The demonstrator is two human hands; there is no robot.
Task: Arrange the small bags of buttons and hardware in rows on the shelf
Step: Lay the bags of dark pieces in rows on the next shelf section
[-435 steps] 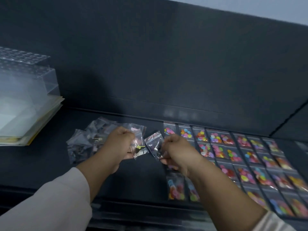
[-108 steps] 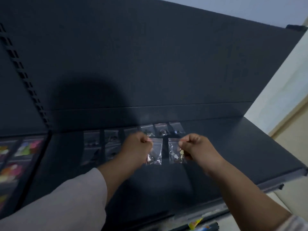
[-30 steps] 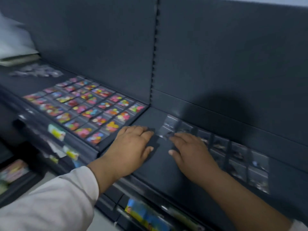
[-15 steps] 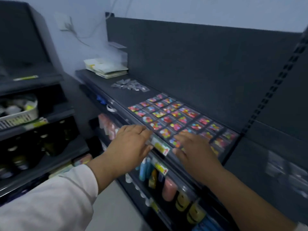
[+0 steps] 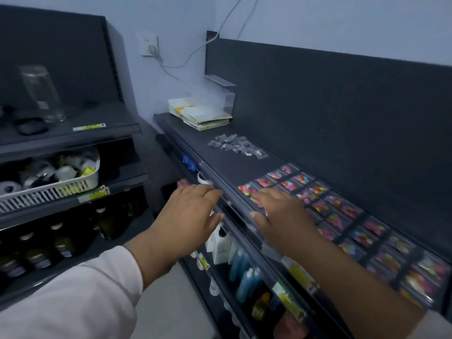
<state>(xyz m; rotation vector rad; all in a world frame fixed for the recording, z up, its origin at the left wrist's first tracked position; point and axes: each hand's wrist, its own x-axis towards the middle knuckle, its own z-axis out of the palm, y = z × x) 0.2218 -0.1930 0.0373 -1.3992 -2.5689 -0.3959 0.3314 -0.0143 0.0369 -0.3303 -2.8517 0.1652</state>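
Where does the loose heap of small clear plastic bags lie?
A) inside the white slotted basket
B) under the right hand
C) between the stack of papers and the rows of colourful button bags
C: the heap of small clear plastic bags lies on the dark shelf between the stack of papers and the rows of colourful button bags.

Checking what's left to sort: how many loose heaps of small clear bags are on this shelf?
1. The heap of small clear plastic bags lies on the dark top shelf, between the stack of papers and the rows of colourful button bags. Others may be hidden.
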